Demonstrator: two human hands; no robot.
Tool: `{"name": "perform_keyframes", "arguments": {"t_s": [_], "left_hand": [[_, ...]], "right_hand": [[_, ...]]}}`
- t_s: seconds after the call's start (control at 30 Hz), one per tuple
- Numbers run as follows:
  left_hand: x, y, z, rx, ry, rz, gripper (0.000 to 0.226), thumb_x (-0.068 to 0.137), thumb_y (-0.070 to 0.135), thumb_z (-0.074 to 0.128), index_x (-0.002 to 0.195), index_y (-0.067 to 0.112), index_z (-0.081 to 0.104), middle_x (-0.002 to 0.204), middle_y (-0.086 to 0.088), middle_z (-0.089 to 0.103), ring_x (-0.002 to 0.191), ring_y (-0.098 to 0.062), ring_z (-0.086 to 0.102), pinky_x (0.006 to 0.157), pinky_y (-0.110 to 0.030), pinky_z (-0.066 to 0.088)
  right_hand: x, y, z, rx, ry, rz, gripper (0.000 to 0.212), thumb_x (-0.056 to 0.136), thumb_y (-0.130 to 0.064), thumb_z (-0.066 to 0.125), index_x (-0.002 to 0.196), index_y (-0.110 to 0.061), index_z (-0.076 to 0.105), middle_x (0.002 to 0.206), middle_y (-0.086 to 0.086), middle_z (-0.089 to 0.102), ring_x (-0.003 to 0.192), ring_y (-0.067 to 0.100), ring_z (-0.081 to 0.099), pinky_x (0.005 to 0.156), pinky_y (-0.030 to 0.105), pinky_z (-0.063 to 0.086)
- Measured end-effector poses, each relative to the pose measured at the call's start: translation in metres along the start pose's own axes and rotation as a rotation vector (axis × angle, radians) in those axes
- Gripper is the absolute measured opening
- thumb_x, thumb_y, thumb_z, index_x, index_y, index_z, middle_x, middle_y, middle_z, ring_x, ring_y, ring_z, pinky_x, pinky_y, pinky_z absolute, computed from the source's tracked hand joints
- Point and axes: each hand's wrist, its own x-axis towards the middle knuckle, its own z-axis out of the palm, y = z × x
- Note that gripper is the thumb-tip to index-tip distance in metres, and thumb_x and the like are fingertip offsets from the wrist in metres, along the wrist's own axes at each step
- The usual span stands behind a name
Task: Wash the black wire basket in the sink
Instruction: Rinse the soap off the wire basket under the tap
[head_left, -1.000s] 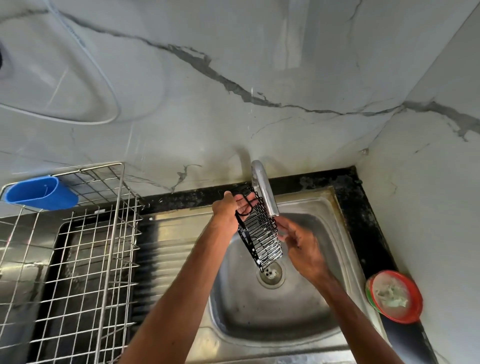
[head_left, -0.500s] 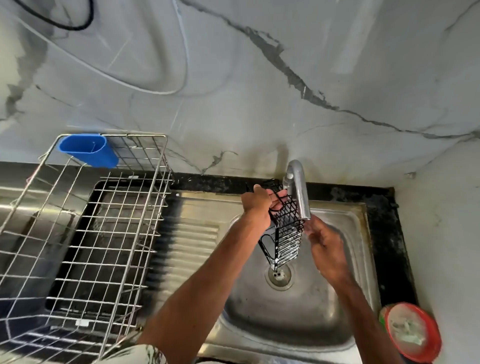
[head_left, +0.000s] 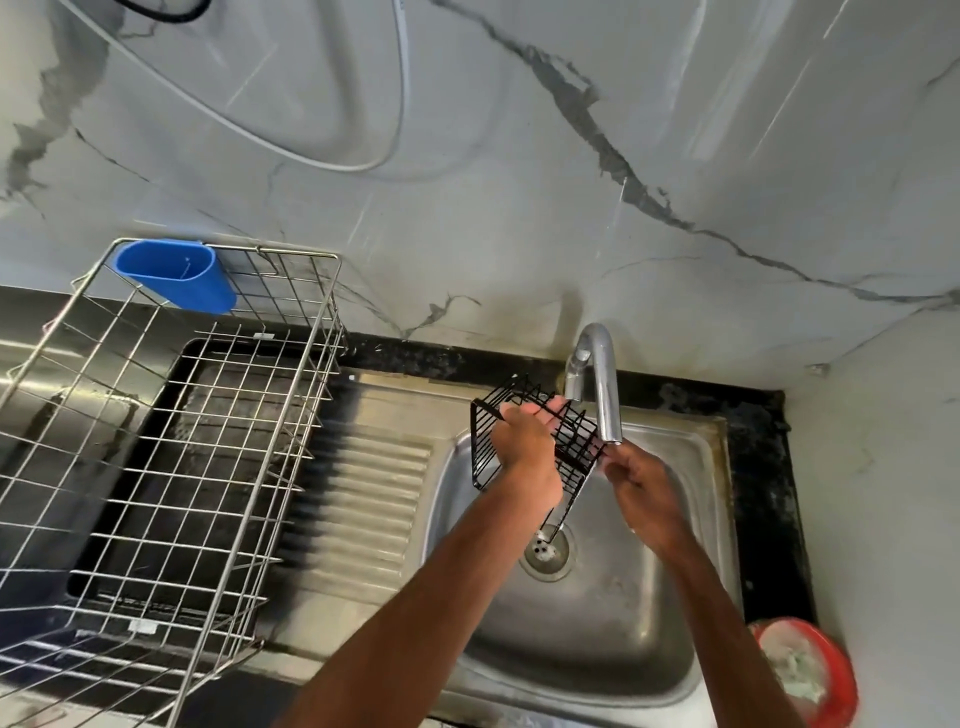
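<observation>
Left hand (head_left: 524, 441) has its fingers curled around the basket (head_left: 575, 446) under the tap (head_left: 605, 395) over the sink (head_left: 696, 525), right hand (head_left: 647, 486) pinching its corner.

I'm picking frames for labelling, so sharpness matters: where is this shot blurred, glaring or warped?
Head view: the black wire basket and the left hand gripping it read fairly sharp; the drainboard ridges and the red dish at the lower right are smeared; pale streaks glare on the marble wall; the wide lens splays the dish rack outward.
</observation>
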Motion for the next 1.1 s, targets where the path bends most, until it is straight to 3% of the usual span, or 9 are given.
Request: {"name": "perform_keyframes", "arguments": {"t_s": [0.1,0.2,0.37,0.5,0.57,0.63,0.73,0.9,1.1], "left_hand": [[-0.01,0.001,-0.001,-0.024,0.0,-0.044,0.034,0.112,0.025,0.034,0.128,0.01,0.06,0.114,-0.005,0.075,0.097,-0.013,0.07,0.098,-0.044,0.051],[-0.017,0.002,-0.006,0.021,-0.026,-0.064,0.034,0.112,0.024,0.031,0.125,0.014,0.062,0.113,-0.005,0.074,0.095,-0.011,0.067,0.108,-0.049,0.043],[-0.021,0.004,-0.02,0.095,-0.034,-0.075,0.035,0.112,0.028,0.034,0.122,0.016,0.066,0.104,-0.005,0.078,0.09,-0.012,0.069,0.086,-0.04,0.045],[-0.018,0.006,-0.028,0.063,-0.003,-0.071,0.032,0.111,0.025,0.039,0.118,0.016,0.069,0.098,-0.003,0.08,0.088,-0.012,0.075,0.07,-0.032,0.051],[-0.016,0.007,-0.029,0.045,0.011,-0.063,0.032,0.112,0.024,0.039,0.114,0.016,0.07,0.092,-0.002,0.081,0.086,-0.012,0.076,0.073,-0.033,0.053],[-0.015,0.008,-0.029,0.026,0.014,-0.052,0.034,0.112,0.025,0.039,0.111,0.014,0.071,0.087,-0.002,0.081,0.087,-0.014,0.076,0.08,-0.035,0.058],[-0.013,0.005,-0.027,0.012,0.009,-0.043,0.033,0.112,0.023,0.04,0.108,0.013,0.071,0.085,-0.002,0.081,0.083,-0.014,0.077,0.084,-0.034,0.061],[-0.012,-0.005,-0.024,-0.025,-0.009,-0.049,0.03,0.112,0.022,0.042,0.109,0.009,0.069,0.087,-0.004,0.081,0.083,-0.016,0.079,0.079,-0.031,0.059],[-0.007,0.004,-0.033,0.057,-0.061,-0.046,0.026,0.11,0.016,0.043,0.11,0.008,0.068,0.091,-0.008,0.081,0.088,-0.021,0.079,0.091,-0.037,0.06]], "right_hand": [[0.003,-0.003,-0.004,-0.048,-0.035,0.016,0.029,0.104,-0.009,0.05,0.13,-0.011,0.063,0.099,0.0,0.062,0.074,-0.007,0.048,0.056,-0.003,0.036],[0.005,-0.002,-0.005,-0.066,-0.061,0.041,0.026,0.105,-0.011,0.051,0.126,-0.009,0.065,0.097,0.001,0.063,0.073,-0.006,0.048,0.056,-0.003,0.035],[0.008,-0.006,-0.003,-0.083,-0.113,0.073,0.025,0.104,-0.014,0.052,0.124,-0.007,0.065,0.116,0.007,0.069,0.089,0.005,0.056,0.056,-0.006,0.033],[0.017,-0.003,0.01,-0.071,-0.121,0.101,0.018,0.106,-0.019,0.051,0.111,-0.015,0.068,0.083,-0.005,0.064,0.069,0.005,0.053,0.051,0.01,0.035],[0.016,-0.001,0.011,-0.083,-0.109,0.07,0.026,0.106,-0.019,0.049,0.123,-0.01,0.065,0.084,-0.005,0.062,0.065,-0.002,0.047,0.051,0.01,0.035],[0.008,-0.001,0.009,-0.09,-0.114,0.016,0.035,0.107,-0.02,0.047,0.139,-0.011,0.057,0.112,0.005,0.068,0.083,-0.002,0.056,0.068,0.006,0.043],[-0.009,0.005,0.007,0.005,-0.142,-0.03,0.044,0.106,-0.018,0.047,0.15,-0.016,0.044,0.143,-0.004,0.052,0.131,0.009,0.049,0.11,0.032,0.043],[0.0,0.016,0.015,0.023,-0.153,0.009,0.032,0.104,-0.007,0.046,0.129,-0.024,0.056,0.122,0.004,0.066,0.114,0.021,0.062,0.099,0.045,0.052],[0.017,0.024,0.013,0.061,-0.211,0.109,0.042,0.104,-0.004,0.046,0.146,-0.011,0.048,0.148,0.011,0.052,0.139,0.026,0.047,0.115,0.042,0.04]]}}
